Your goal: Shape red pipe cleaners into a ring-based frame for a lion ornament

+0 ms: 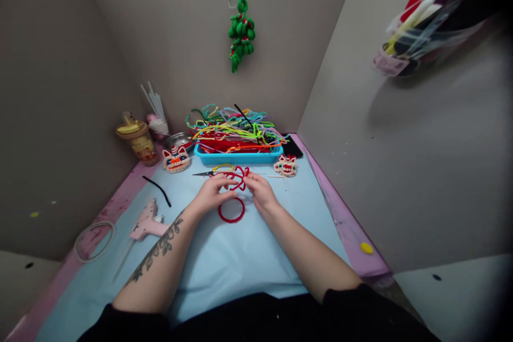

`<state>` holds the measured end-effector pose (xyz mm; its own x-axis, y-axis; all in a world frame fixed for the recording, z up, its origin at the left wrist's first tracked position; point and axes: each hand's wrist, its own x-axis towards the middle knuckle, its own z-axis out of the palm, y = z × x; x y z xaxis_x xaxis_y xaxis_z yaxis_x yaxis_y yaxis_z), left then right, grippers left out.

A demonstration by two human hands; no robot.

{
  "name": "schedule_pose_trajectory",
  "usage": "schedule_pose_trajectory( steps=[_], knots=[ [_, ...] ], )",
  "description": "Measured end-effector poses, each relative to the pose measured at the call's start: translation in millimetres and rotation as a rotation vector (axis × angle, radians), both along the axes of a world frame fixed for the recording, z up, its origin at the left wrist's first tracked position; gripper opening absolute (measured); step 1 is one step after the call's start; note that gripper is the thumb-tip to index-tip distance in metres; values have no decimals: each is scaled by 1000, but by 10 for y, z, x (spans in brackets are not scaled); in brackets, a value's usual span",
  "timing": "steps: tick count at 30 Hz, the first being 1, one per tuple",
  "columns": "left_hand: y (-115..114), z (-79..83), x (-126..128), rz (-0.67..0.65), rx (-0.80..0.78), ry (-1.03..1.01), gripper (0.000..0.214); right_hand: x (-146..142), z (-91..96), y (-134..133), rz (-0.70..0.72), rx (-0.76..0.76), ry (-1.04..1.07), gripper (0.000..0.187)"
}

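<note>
A red pipe-cleaner shape (241, 172) with several thin loops is held above the table between my hands. My right hand (261, 191) pinches its right side between thumb and fingertips. At its left side is my left hand (212, 193), thumb and fingers apart, fingertips against the loops; I cannot tell how firmly they touch. Below lies a closed red pipe-cleaner ring (232, 220), flat on the blue cover. Dark-bladed scissors (203, 173) rest just beyond my left hand, partly hidden by it. A curved yellow piece (223, 166) lies behind them.
At the back, a blue tray (238, 158) overflows with coloured pipe cleaners. Lion-like faces sit left (176, 160) and right (286, 166). A pink glue gun (145, 223) and a black pipe cleaner (158, 190) lie left, near a lidded cup (140, 144). A green ornament (241, 35) hangs behind.
</note>
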<state>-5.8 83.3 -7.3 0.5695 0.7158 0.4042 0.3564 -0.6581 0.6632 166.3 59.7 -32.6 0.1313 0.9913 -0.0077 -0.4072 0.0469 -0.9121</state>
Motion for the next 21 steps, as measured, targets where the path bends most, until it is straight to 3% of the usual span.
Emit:
schedule_pose_trajectory(
  steps=[9,18,21],
  knots=[
    [-53,42,49,46,-136,-19,22,-44,17,-26,-67,8,-73,28],
    [3,-22,4,34,-123,56,22,-10,34,-27,-100,0,-44,31],
    [-17,-17,19,111,-134,21,26,0,10,-18,-110,24,-86,30]
  ],
)
